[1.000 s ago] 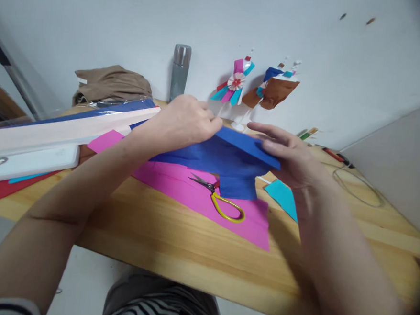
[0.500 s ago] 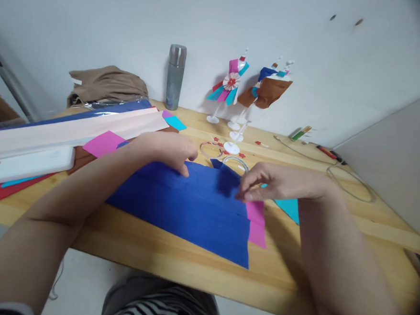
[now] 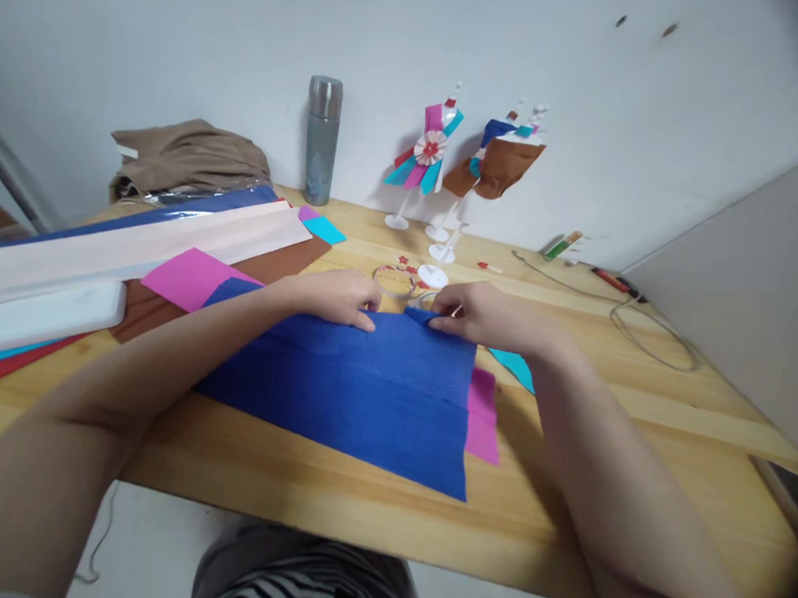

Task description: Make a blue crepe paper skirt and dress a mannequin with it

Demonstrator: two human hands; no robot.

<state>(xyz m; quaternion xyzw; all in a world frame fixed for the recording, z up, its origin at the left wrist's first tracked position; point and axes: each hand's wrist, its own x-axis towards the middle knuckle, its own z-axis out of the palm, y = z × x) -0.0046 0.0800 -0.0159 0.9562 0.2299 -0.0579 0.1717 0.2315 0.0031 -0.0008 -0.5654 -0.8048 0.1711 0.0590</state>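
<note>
A dark blue paper sheet lies spread on the wooden table, with a crease along its middle. At its far edge my left hand is closed, thumb and fingertips gripping the paper. My right hand pinches the sheet's far right corner, where a small flap is turned up. From under the right side sticks out a magenta piece. A turquoise piece lies below my right wrist. Just beyond the hands are a clear tape roll and a second roll, mostly hidden by my right hand.
Small white stands dressed in coloured paper stand by the wall, near a grey thermos. Coloured sheets, a pale pink strip and a white device cover the left side. A cable curls at the right.
My right hand has moved left and away from me, from above the sheet's right edge to its far corner, and has taken hold there. My left hand stays at the far edge.
</note>
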